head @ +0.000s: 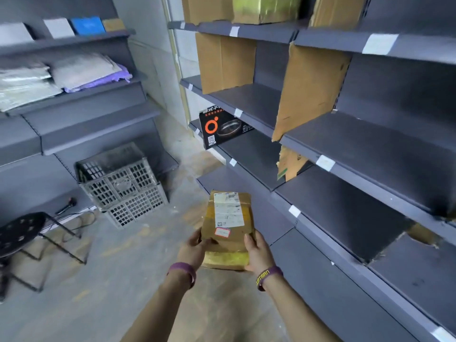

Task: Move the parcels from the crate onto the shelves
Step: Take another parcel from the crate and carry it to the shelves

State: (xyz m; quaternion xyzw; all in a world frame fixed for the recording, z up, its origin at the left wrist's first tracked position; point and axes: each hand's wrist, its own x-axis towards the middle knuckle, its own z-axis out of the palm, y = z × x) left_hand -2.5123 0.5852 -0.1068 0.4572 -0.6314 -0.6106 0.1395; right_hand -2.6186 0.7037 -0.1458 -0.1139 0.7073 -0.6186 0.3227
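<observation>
I hold a brown cardboard parcel point(229, 225) with a white shipping label and yellow tape in front of me, low in the middle of the view. My left hand point(193, 250) grips its left edge and my right hand point(257, 253) grips its right edge, thumbs on top. The parcel hovers beside the lowest boards of the dark grey shelves point(357, 149) on the right. The grey plastic crate point(118, 178) stands on the floor at the left, stacked on a second crate; what lies in it is hard to tell.
A black pan box point(219, 129) lies on a right-hand shelf, with cardboard dividers point(308, 90) between bays. The left shelves point(81, 99) carry soft mailer bags and small boxes. A black stool point(22, 233) stands at the lower left on the concrete floor.
</observation>
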